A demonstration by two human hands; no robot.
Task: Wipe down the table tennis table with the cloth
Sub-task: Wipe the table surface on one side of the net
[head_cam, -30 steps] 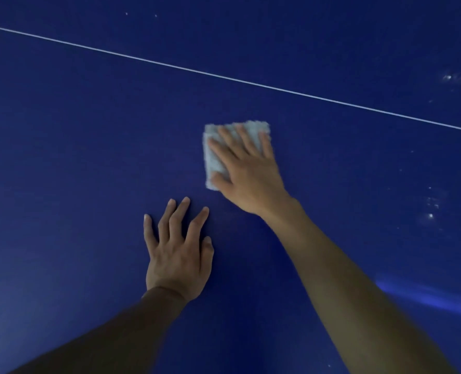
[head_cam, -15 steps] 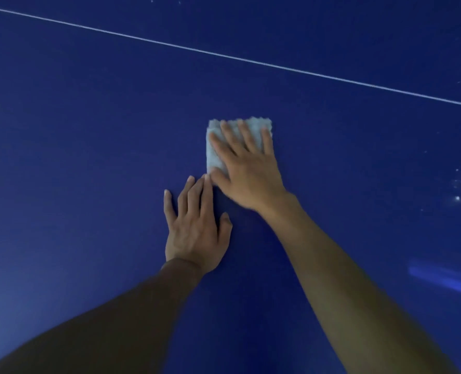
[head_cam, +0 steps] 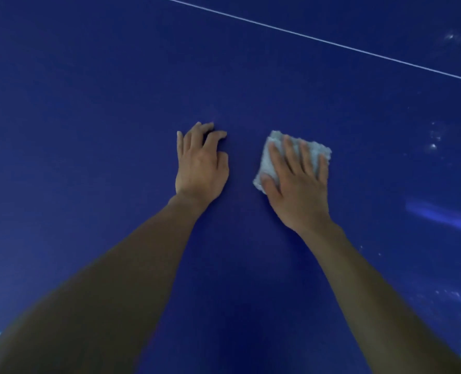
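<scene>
Hands now apart — cloth [head_cam: 291, 155] slid right.

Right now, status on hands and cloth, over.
Right hand flat on cloth, pressing it to table. Left hand bare, beside it. Nothing in the way.

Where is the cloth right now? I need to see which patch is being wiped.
In the head view the cloth lies flat on the blue table, right of centre, under the right hand, apart from the left hand.

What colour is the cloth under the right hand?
Pale grey cloth, seen in the head view, against the dark blue table.
</scene>
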